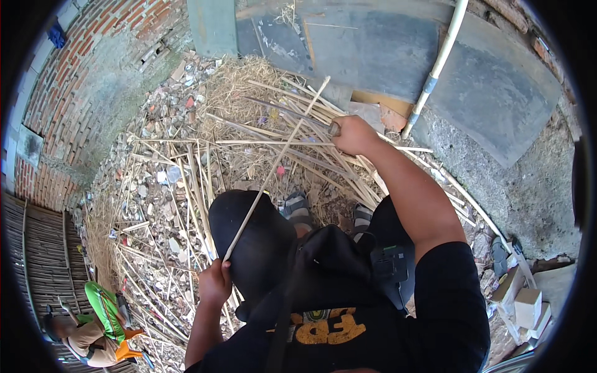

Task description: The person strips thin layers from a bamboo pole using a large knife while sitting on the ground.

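Item: pale strip [273, 166], apparently split bamboo; one, long and slender. Location: in front of the person, slanting from the near left toward the far right, passing over the left knee [249, 214]. The knee probably serves as a rest that steadies it; whether they touch cannot be told.

Item: left hand [214, 281]. Condition: closed, thumb and fingers pinching the strip's near end, beside the left thigh. The hold at the end presumably leaves the rest of the length free.

Item: right hand [356, 135]. Condition: fist wrapped firmly round the handle of a knife [280, 109], farther off and to the right. The long dark blade points left and crosses the strip toward its far end; contact cannot be judged. The full-fist grip suggests a need for control of the edge.

Item: loose strips [357, 179], many, heaped across the ground on the far side, within easy reach; further strips [198, 186] lie at left.

Surroundings: dry grass [239, 93] at far centre; pole [435, 68], leaning by the far-right wall; boxes [527, 308], near right; another person [93, 342], low at near left.
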Demonstrator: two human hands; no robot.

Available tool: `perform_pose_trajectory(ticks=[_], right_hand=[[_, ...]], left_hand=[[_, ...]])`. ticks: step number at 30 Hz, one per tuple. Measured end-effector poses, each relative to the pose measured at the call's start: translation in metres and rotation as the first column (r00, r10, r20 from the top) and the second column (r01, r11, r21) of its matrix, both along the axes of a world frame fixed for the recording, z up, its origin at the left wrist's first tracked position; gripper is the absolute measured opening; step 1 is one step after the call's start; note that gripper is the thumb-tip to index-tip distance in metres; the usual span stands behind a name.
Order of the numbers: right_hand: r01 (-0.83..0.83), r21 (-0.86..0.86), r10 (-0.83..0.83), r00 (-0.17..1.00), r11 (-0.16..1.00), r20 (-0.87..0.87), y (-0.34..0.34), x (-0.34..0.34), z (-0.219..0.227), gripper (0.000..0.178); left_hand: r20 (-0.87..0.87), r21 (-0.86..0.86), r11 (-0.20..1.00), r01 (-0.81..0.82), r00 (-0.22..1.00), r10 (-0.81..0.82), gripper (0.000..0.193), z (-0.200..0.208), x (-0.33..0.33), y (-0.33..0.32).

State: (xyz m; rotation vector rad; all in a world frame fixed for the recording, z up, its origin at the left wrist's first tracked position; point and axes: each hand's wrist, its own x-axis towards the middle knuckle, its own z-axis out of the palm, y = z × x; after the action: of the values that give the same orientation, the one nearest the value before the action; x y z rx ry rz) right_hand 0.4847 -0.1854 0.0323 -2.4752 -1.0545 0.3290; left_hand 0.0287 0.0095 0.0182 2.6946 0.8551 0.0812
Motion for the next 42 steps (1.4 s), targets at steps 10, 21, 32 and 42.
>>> perform_pose_trajectory(ticks=[10, 21, 32, 42], right_hand=[[-0.149, 0.157, 0.152, 0.988, 0.976, -0.007, 0.009, -0.019, -0.011, 0.022], [-0.042, 0.282, 0.028, 0.998, 0.958, 0.055, -0.007, -0.008, -0.011, 0.034], [-0.178, 0.03, 0.173, 0.977, 0.984, 0.124, -0.001, -0.028, 0.003, 0.031], [-0.326, -0.031, 0.326, 0.93, 0.945, 0.169, 0.006, -0.041, 0.006, 0.031]], left_hand=[[0.035, -0.164, 0.986, 0.022, 0.999, -0.016, 0.038, 0.006, 0.001, 0.003], [0.122, -0.234, 0.972, -0.016, 0.992, 0.046, 0.034, 0.02, 0.001, -0.003], [0.161, -0.109, 0.994, -0.002, 0.987, 0.02, 0.025, 0.016, -0.001, 0.001], [0.229, -0.354, 0.933, 0.068, 0.973, 0.016, 0.036, 0.013, -0.002, -0.001]])
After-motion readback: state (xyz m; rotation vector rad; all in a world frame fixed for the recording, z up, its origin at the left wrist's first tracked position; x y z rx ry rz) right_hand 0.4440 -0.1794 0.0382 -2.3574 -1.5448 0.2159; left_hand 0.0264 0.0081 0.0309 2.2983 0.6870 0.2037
